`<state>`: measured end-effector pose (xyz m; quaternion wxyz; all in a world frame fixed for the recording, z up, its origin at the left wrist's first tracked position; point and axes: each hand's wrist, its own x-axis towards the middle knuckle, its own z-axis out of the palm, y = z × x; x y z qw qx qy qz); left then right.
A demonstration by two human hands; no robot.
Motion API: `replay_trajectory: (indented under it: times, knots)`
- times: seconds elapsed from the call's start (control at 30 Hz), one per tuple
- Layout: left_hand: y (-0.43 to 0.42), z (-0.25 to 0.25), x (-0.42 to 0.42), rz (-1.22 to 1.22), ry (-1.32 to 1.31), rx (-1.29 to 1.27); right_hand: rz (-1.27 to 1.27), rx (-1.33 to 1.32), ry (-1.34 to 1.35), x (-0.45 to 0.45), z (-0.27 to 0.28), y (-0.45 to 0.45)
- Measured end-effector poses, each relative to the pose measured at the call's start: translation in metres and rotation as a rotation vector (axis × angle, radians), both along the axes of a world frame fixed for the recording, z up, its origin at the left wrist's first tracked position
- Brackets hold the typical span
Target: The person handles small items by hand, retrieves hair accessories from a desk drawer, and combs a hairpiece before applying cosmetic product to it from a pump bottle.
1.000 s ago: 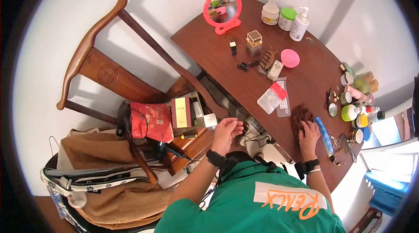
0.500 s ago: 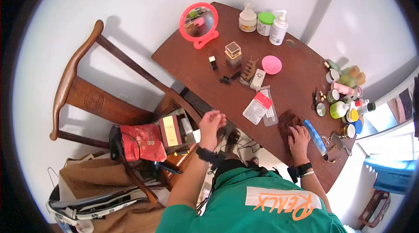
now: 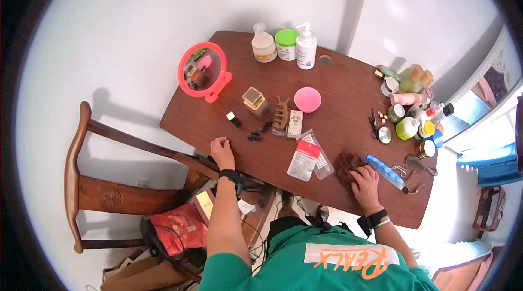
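Note:
My left hand (image 3: 222,153) is at the table's left front edge, fingers loosely curled together, and nothing shows in them. Nearest to it are a small black bottle with a white cap (image 3: 233,119) and some small black hair clips (image 3: 254,136). My right hand (image 3: 366,185) lies on the table with its fingers spread, the fingertips touching a brown curly hairpiece (image 3: 347,164). Just right of that hand is a blue comb (image 3: 385,171). A red and white packet (image 3: 304,161) lies on a clear plastic sleeve (image 3: 323,167) between my hands.
A pink-framed mirror (image 3: 202,71), pump bottle (image 3: 306,48), pink bowl (image 3: 308,99), brown claw clip (image 3: 281,114) and clear-capped bottle (image 3: 254,100) stand on the table (image 3: 348,81). Cosmetic jars (image 3: 407,127) crowd its right side. A wooden chair (image 3: 117,193) is at the left.
My left hand has moved forward from above the chair side to the table's left edge. The view has shifted. My right hand stays at the hairpiece.

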<state>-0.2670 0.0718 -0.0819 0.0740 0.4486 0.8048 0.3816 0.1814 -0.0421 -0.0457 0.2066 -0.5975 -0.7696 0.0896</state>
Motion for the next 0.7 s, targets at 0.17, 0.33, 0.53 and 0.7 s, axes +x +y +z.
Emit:
replay_trajectory:
  times: [0.17, 0.33, 0.53, 0.7]
  knots:
    - [0.009, 0.004, -0.008, -0.023, 0.056, -0.049, -0.037, -0.014, -0.015, -0.005, 0.006, 0.001]
    - [0.013, 0.000, -0.015, -0.077, -0.006, -0.068, -0.052, -0.023, -0.016, -0.005, 0.003, 0.001]
    - [0.013, -0.007, -0.034, -0.141, 0.088, 0.018, -0.043, 0.003, 0.011, -0.007, -0.003, 0.003]
    - [0.015, 0.009, -0.024, -0.169, 0.142, -0.022, -0.070, -0.012, 0.015, -0.001, -0.001, 0.000]
